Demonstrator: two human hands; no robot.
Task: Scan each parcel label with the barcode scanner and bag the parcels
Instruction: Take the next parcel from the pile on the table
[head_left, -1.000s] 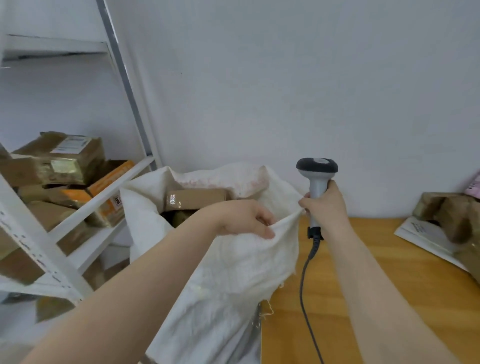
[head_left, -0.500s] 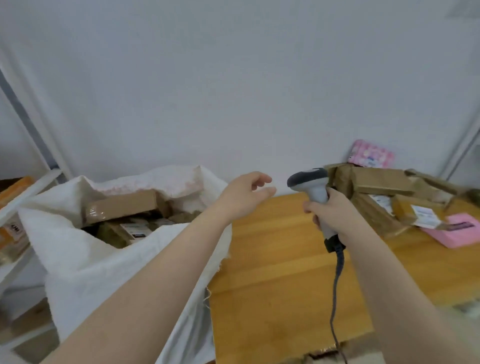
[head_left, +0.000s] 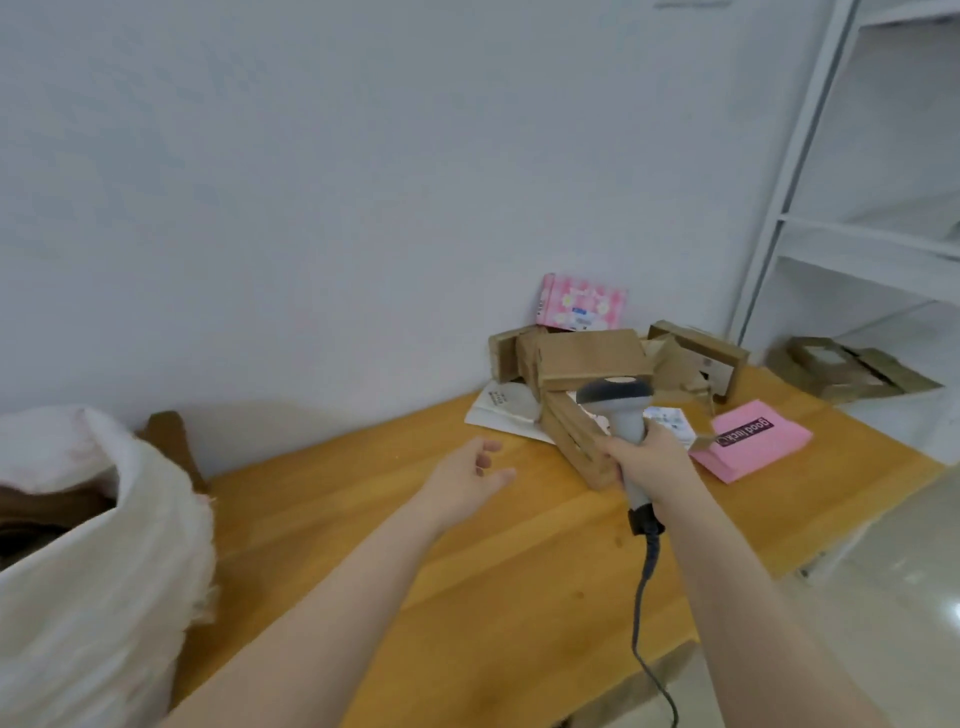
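Logged right hand (head_left: 644, 462) wrapped round the grip of the corded barcode scanner (head_left: 615, 400), head up, just in front of cardboard parcels (head_left: 587, 358) heaped at the far side of the tabletop (head_left: 467, 571). Found left hand (head_left: 467, 473) empty, fingers loosely spread, above the wood and short of the heap. Spotted white woven sack (head_left: 104, 545) at left, brown parcels dim inside. Judged task partway: some bagged; heap, pink mailer (head_left: 750, 439) and pink patterned box (head_left: 582, 301) left to scan.

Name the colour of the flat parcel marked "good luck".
The flat parcel is pink, its lettering on a dark strip; head view.
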